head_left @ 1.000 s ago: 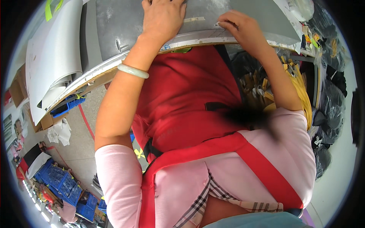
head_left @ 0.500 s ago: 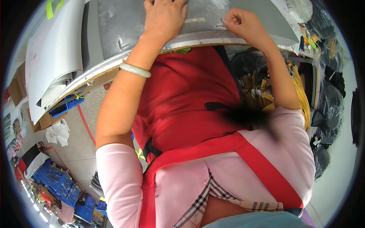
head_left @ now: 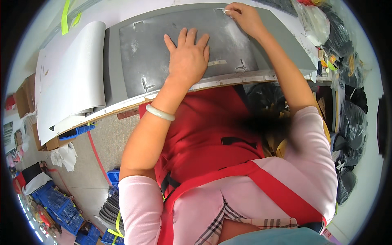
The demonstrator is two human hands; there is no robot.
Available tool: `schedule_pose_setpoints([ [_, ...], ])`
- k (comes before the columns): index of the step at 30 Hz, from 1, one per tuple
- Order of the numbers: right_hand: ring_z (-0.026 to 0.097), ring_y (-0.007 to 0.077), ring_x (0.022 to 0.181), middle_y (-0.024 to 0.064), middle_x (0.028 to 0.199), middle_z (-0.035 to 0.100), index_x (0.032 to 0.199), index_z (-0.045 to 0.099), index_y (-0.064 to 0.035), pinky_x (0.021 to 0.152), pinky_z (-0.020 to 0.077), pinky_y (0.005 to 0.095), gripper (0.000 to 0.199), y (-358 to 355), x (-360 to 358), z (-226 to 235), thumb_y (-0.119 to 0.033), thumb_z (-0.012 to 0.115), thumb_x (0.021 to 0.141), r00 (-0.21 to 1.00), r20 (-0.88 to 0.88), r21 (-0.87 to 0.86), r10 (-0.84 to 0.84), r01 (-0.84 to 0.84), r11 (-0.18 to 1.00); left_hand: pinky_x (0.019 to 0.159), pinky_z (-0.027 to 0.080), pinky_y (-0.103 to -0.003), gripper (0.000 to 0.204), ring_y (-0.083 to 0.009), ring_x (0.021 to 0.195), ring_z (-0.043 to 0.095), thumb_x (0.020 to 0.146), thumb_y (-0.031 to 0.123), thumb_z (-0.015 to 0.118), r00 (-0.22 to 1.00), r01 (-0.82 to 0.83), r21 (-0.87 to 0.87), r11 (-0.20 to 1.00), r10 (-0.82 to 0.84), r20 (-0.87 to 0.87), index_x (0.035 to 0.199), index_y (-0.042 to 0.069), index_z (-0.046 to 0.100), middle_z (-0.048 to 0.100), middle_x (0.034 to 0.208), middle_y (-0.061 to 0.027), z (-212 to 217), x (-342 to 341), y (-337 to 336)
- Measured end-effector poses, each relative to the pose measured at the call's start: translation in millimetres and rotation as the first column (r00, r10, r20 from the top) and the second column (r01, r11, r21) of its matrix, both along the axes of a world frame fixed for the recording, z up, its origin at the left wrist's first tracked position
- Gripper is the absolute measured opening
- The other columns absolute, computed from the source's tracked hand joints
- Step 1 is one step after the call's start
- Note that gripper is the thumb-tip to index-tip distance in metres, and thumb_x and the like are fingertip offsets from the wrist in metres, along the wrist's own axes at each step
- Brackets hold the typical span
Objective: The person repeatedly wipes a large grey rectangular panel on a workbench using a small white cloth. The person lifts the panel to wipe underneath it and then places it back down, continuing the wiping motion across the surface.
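A dark grey sheet (head_left: pixel 151 45) lies flat on a grey table (head_left: pixel 286 45). My left hand (head_left: pixel 188 57) rests palm down on the middle of the sheet, fingers spread, a pale bangle on its wrist. My right hand (head_left: pixel 241 16) is at the sheet's far right corner, with its fingertips pinched on the sheet's edge there. A short strip of pale tape (head_left: pixel 216 63) sits on the sheet just right of my left hand.
A stack of large white paper sheets (head_left: pixel 69 77) curls over the table's left end. Black plastic bags (head_left: pixel 347 98) are piled on the right. Blue crates (head_left: pixel 61 204) and cardboard boxes (head_left: pixel 24 96) stand on the floor at the left.
The view has shifted so more of the table shows. My right hand has moved from the sheet's near edge up to its far right corner. My left hand stays flat on the sheet.
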State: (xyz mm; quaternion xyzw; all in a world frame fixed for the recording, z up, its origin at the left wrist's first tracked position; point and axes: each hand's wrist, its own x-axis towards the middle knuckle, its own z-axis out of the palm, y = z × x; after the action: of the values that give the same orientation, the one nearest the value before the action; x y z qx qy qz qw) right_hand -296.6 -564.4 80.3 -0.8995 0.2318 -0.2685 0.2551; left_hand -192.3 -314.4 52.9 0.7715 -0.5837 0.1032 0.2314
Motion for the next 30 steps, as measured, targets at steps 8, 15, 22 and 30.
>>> schedule_pose_setpoints([
  [8,0.066,0.0360,0.076,0.0192,0.079,0.067,0.084,0.069,0.0012,0.073,0.0501,0.0452,0.019,-16.5,33.6,3.7,-0.018,0.069,0.088,0.985,-0.118,-0.209,0.127,-0.150,0.966,0.112,0.026,-0.073,0.036,-0.0345,0.140,0.044,0.101,0.027,0.058,1.000,-0.005,0.018,1.000,0.005,-0.025,0.135,0.018,0.063,0.055,0.143,-0.0116,-0.2,0.5,1.8],
  [15,0.066,0.0342,0.070,0.0173,0.075,0.068,0.084,0.070,0.0008,0.069,0.0518,0.0442,0.017,-24.6,35.3,3.3,-0.016,0.067,0.087,0.972,-0.233,-0.179,-0.037,-0.006,0.984,0.112,0.027,-0.072,0.035,-0.0337,0.140,0.044,0.101,0.028,0.058,0.999,-0.016,0.006,1.000,0.016,-0.032,0.134,0.019,0.063,0.055,0.143,-0.0108,-1.8,1.0,1.9],
  [22,0.064,0.0162,0.058,0.0107,0.069,0.070,0.081,0.071,0.0012,0.055,0.0516,0.0331,0.014,-27.5,36.9,-8.5,-0.007,0.062,0.088,0.986,-0.133,0.031,-0.096,0.101,0.994,0.114,0.026,-0.072,0.036,-0.0329,0.141,0.044,0.101,0.029,0.057,0.999,-0.015,0.012,1.000,0.016,-0.034,0.135,0.019,0.063,0.055,0.143,-0.0104,-0.6,0.1,1.5],
  [30,0.062,0.0151,0.055,0.0096,0.071,0.070,0.086,0.072,0.0008,0.054,0.0522,0.0304,0.011,-14.6,54.3,18.0,-0.010,0.074,0.086,0.995,-0.104,0.250,-0.005,0.031,0.968,0.114,0.025,-0.073,0.035,-0.0321,0.141,0.044,0.102,0.031,0.056,0.999,-0.045,0.019,0.999,0.045,0.005,0.134,0.019,0.063,0.055,0.143,-0.0099,-4.6,-0.6,-0.9],
])
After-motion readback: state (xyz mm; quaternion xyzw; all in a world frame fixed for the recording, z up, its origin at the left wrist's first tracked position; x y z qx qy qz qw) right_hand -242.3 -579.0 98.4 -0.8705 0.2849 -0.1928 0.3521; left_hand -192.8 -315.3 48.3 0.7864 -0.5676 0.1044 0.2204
